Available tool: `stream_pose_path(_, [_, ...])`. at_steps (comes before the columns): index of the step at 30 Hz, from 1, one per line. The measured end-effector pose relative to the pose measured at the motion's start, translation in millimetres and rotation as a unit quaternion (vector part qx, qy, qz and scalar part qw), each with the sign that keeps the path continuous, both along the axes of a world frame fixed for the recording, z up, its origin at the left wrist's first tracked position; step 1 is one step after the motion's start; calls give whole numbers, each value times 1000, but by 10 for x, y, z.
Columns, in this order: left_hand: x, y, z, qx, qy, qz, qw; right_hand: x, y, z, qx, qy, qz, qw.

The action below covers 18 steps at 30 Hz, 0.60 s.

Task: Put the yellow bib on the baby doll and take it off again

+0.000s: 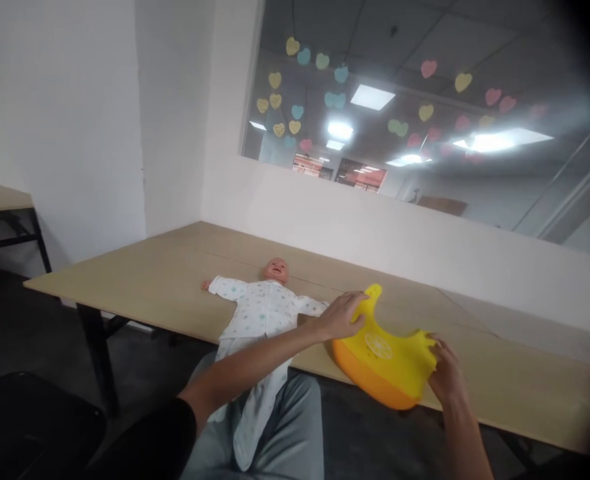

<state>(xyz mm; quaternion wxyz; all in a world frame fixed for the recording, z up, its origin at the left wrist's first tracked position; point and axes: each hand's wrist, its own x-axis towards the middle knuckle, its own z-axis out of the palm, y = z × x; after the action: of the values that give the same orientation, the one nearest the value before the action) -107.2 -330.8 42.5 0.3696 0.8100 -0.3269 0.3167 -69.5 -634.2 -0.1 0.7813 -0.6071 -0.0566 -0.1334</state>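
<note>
A yellow baby bib (399,360) with an orange lower pocket and a white citrus-slice print is held up over the table's front edge. My left hand (343,316) pinches its left neck strap, and my right hand (445,370) grips the strap on the other side. To the left lies a baby doll (276,271) on its back, arms spread, dressed in a white patterned top (262,310). Its white trouser legs (259,413) hang over the edge onto my lap, partly behind my left forearm.
The wooden table (139,280) runs along a white wall below a window (375,133) with heart-shaped paper notes. A black chair (39,420) stands at lower left. Another table (2,197) is at the far left.
</note>
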Motion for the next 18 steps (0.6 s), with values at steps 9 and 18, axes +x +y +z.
stream_pose_path(9, [-1178,593,1019,68,-223,-59,971,-945,150,1293,-198,-188,83,958])
stream_pose_path(18, [-2051,1499,1662,-35,-323,-6,946,-1478,1010,2009,-311,-410,106,851])
